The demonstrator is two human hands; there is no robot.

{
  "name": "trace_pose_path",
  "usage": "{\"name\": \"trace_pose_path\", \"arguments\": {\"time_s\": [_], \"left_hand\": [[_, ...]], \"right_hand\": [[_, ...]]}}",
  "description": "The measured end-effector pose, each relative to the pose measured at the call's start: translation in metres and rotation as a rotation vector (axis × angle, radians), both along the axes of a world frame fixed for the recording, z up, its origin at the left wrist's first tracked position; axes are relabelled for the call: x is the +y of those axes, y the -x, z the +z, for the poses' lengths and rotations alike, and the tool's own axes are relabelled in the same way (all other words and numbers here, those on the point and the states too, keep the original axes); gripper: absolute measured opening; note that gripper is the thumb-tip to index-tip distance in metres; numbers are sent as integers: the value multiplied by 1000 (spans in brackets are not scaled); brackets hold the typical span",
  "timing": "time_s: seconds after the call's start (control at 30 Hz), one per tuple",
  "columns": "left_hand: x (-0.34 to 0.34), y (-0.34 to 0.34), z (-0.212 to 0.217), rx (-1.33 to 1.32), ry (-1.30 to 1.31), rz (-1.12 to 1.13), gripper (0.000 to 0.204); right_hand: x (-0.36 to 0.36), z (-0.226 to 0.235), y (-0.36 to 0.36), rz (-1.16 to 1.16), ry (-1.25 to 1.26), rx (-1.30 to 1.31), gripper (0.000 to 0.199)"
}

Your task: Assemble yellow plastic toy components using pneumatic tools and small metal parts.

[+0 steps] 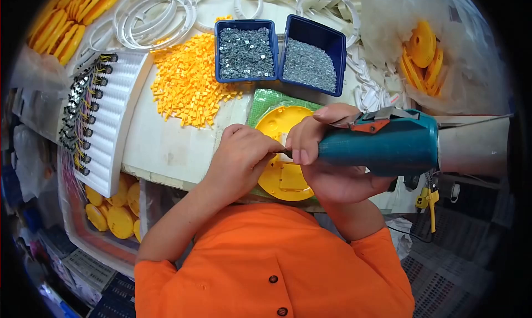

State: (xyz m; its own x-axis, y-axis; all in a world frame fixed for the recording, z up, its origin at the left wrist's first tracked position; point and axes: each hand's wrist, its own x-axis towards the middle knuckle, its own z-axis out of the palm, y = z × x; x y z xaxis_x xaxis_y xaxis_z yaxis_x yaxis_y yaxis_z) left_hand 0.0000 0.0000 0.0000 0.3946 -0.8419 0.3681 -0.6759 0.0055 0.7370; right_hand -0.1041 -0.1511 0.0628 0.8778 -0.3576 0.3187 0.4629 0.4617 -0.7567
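A round yellow plastic housing (285, 180) lies on a green mat (270, 103) at the table's near edge. My right hand (327, 152) is wrapped round the front of a teal electric screwdriver (388, 146), which lies nearly level over the housing with its bit to the left. My left hand (238, 154) reaches over the housing's left side. Its thumb and forefinger are pinched together at the screwdriver's tip; whatever they hold there is too small and hidden to name. Both hands cover part of the housing's middle.
Beyond the housing stand two blue bins, one with small metal parts (246, 52), one with screws (309, 63). Left of them are a heap of small yellow pieces (188, 80) and a white ribbed tray (119, 113) with wired parts. White rings (158, 21) lie behind; bagged yellow discs (424, 46) lie far right.
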Motion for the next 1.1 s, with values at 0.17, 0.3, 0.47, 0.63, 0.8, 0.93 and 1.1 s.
{"name": "trace_pose_path", "arguments": {"time_s": [0.17,0.3,0.47,0.63,0.8,0.93,1.1], "left_hand": [[1,-2,0,23,19,-8,21],[0,1,-1,31,27,13,21],[3,1,3,19,-17,0,25],[6,-6,10,-74,-105,-15,43],[7,-8,4,-174,-145,129,68],[2,-1,0,-201,-283,206,66],[3,1,-5,-175,-270,216,64]], "right_hand": [[0,2,-4,49,83,18,92],[6,3,0,37,14,82,93],[4,0,-1,37,35,60,93],[8,-5,1,-14,36,81,94],[6,-15,-7,-66,42,44,95],[2,-29,-16,-111,86,-19,98],[2,-36,-21,-125,131,-31,99]]}}
